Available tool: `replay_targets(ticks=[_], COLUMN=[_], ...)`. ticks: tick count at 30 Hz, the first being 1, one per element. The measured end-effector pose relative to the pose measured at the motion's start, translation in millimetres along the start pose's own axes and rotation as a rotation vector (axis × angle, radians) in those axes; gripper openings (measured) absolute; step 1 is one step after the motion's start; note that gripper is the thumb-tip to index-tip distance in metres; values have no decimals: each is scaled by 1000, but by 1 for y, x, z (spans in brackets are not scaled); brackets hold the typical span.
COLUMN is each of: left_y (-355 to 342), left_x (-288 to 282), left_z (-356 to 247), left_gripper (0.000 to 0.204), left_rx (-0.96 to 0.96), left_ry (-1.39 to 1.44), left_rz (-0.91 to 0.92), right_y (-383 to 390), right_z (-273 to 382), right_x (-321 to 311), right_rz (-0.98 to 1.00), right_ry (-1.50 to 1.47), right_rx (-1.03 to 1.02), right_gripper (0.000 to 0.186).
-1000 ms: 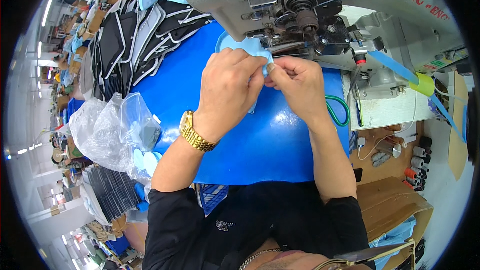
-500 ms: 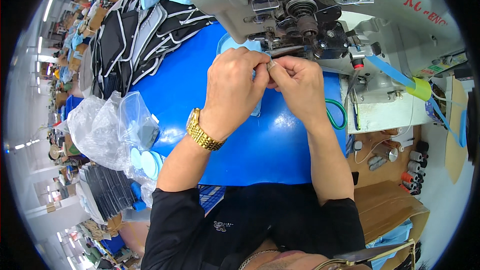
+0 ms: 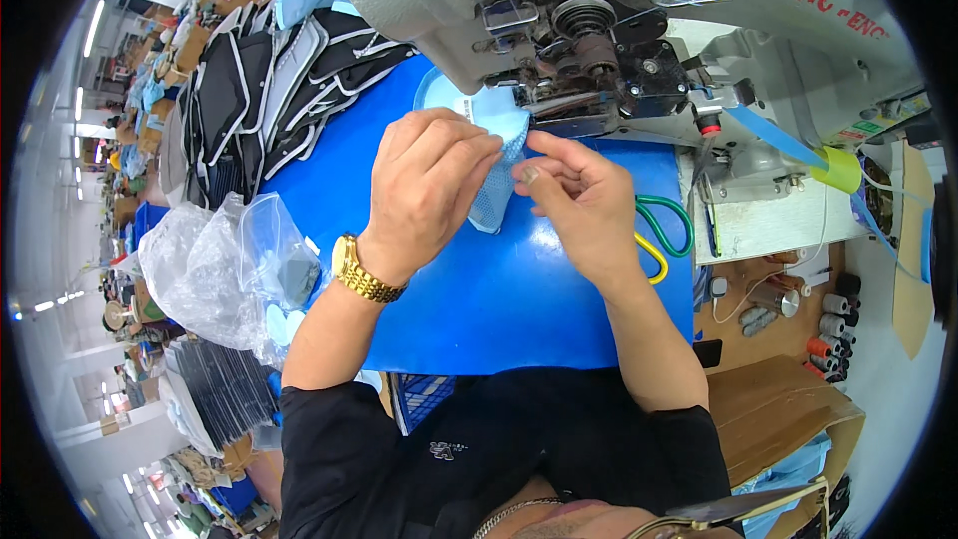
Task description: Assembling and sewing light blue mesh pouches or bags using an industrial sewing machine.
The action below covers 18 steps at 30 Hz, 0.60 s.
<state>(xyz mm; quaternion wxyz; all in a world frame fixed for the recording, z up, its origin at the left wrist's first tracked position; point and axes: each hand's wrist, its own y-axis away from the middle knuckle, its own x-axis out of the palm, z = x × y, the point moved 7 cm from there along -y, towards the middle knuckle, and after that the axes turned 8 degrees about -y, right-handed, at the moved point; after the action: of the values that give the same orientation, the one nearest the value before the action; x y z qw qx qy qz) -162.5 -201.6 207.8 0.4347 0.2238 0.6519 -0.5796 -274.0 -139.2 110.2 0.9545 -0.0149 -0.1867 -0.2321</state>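
A light blue fabric piece (image 3: 496,188), partly mesh, lies under the head of a grey sewing machine (image 3: 599,60). My left hand (image 3: 424,185), with a gold watch on its wrist, pinches the fabric's left side, its fingers bunched together. Just right of the fabric edge is my right hand (image 3: 579,195). Its index finger reaches toward the machine's presser area, apart from the thumb, and the other fingers curl. No thing shows between them. The needle area is partly hidden by machine parts.
Black pieces with pale piping (image 3: 269,90) are heaped at the far left. Clear plastic bags (image 3: 200,260) lie nearer. A green loop (image 3: 684,230) and a yellow loop (image 3: 654,262), like handles, sit right of my right hand. Blue tape (image 3: 778,140) runs into the machine; thread spools (image 3: 833,329) stand lower right.
My hands, which met at the machine, have parted. The left moved left and nearer with the fabric, uncovering more of it. The right dropped slightly nearer; the yellow loop now shows.
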Motion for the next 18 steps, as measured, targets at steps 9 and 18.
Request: replay_targets(ticks=[9, 18], left_y=[-9, -8], left_x=[-2, 11], left_z=[-6, -2], left_gripper=[23, 21], left_rx=[120, -5], left_ry=[8, -72], left_rz=[-5, 49], right_y=[4, 8], right_z=[-1, 2], right_x=[12, 6], right_rz=[86, 94], right_ry=[-36, 95], right_rx=[-93, -214], right_gripper=[40, 39])
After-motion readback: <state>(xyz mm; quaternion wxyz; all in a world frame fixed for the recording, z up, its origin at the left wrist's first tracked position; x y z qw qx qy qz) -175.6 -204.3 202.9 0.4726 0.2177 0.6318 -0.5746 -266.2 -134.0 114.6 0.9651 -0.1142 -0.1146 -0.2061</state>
